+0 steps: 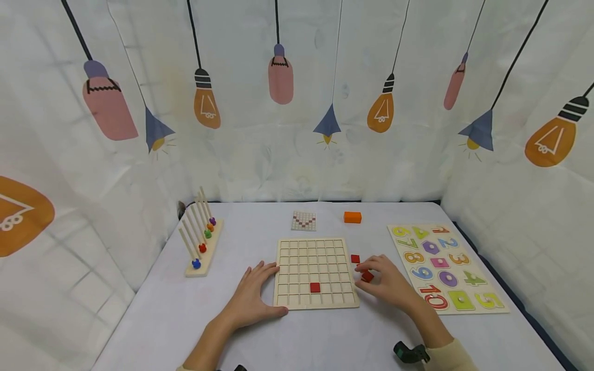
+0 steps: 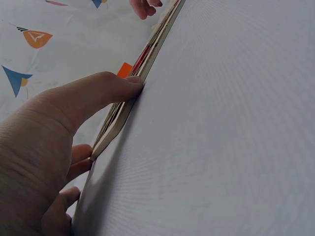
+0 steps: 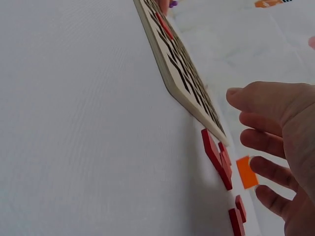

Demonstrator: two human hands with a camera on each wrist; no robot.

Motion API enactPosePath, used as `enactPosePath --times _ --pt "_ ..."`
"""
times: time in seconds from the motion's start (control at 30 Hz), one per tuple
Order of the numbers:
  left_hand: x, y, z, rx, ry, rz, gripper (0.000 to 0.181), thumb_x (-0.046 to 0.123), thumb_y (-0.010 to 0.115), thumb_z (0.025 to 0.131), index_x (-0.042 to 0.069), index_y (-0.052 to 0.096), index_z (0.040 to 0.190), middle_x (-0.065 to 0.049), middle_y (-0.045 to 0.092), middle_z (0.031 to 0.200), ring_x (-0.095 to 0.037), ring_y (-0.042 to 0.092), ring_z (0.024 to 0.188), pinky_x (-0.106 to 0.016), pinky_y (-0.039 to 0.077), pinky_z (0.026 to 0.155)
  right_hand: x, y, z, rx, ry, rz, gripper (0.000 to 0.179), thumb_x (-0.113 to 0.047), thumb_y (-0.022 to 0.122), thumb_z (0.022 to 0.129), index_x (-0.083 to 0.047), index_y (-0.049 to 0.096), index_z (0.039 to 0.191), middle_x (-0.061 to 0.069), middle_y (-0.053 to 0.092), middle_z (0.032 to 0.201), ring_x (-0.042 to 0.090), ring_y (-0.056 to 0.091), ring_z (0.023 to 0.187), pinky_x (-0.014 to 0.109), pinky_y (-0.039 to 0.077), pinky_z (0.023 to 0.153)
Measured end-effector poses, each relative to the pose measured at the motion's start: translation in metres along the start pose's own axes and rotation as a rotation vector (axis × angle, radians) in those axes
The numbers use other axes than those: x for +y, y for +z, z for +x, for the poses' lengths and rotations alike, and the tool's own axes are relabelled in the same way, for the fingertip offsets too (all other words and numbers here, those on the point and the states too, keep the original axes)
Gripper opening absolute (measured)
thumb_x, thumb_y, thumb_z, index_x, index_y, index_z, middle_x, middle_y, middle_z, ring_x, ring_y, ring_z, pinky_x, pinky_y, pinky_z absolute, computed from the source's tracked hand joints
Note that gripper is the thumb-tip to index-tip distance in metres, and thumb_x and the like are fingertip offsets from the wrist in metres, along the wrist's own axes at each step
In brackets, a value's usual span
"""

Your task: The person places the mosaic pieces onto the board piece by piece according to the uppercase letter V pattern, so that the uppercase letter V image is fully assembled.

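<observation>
A square board of pale wood [image 1: 312, 262], ruled into a grid of shallow square cells, lies flat on the white-covered counter [image 1: 325, 342] in front of the person. One flat red square tile [image 1: 315, 287] sits in a cell toward the near side, about midway across.

The left hand [image 1: 254, 298] spans the board's near left corner, fingers extended and touching the left edge, thumb laid against the near edge. The right hand [image 1: 387, 281] is loosely bent just beyond the right edge, thumb and fingers parted with nothing visibly gripped; the right wrist view shows it above several loose red pieces [image 3: 216, 160]. Some of these lie near the board's right edge, partly overlapping from that angle.

Beyond the far edge are a small card with a red-and-white grid pattern [image 1: 303, 221] and, to its right, a bright orange block [image 1: 352, 217]. Farther right lies a pale board of colourful numbers and shapes [image 1: 447, 270]. At the left stands a wooden base with upright pegs [image 1: 204, 252], carrying blue, red, green, orange and purple beads. White cloth printed with hanging lamps [image 1: 297, 154] encloses the counter.
</observation>
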State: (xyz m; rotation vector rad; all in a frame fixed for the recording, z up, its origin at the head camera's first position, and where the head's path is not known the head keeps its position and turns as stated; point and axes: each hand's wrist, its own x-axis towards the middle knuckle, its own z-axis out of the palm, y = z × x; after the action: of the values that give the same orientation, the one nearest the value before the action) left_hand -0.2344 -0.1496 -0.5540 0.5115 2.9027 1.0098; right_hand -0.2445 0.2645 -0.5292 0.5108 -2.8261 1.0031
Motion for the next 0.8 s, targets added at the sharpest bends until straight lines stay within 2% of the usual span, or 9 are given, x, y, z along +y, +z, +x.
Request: enactPosePath --times 0.13,0.37,0.63,0.8 --pt "0.0 0.0 0.0 0.005 0.002 0.002 0.116 0.075 0.094 0.069 0.021 0.054 0.164 0.001 0.05 0.174 -0.034 0.027 0.173 -0.065 0.011 0.142 0.01 -0.002 -0.005 0.011 -0.01 -0.007 0.03 -0.035 0.093 0.092 -0.03 0.082 0.12 -0.013 0.075 0.115 0.018 0.059 0.111 0.027 0.056 0.084" --pt "-0.001 -0.001 0.0 0.0 -0.005 0.008 0.116 0.075 0.095 0.068 0.023 0.054 0.164 0.002 0.049 0.175 -0.033 0.026 0.173 -0.064 0.012 0.143 0.019 -0.008 -0.01 0.017 0.005 -0.046 0.031 -0.037 0.094 0.091 -0.033 0.082 0.12 -0.018 0.073 0.116 0.012 0.06 0.118 0.039 0.063 0.1" --pt "-0.002 0.0 0.0 -0.015 -0.017 -0.009 0.117 0.076 0.094 0.067 0.024 0.054 0.164 0.004 0.048 0.175 -0.031 0.022 0.174 -0.063 0.008 0.143 0.028 -0.015 -0.018 0.037 0.049 -0.095 0.03 -0.033 0.094 0.09 -0.035 0.082 0.118 -0.015 0.073 0.112 0.008 0.059 0.113 0.037 0.063 0.097" --pt "-0.002 0.0 0.0 -0.011 -0.011 -0.01 0.116 0.076 0.094 0.068 0.024 0.054 0.164 0.004 0.049 0.175 -0.031 0.024 0.174 -0.064 0.009 0.143 0.036 -0.019 -0.023 0.056 0.071 -0.106 0.031 -0.03 0.096 0.089 -0.033 0.083 0.117 -0.015 0.073 0.111 0.009 0.059 0.113 0.042 0.062 0.1"
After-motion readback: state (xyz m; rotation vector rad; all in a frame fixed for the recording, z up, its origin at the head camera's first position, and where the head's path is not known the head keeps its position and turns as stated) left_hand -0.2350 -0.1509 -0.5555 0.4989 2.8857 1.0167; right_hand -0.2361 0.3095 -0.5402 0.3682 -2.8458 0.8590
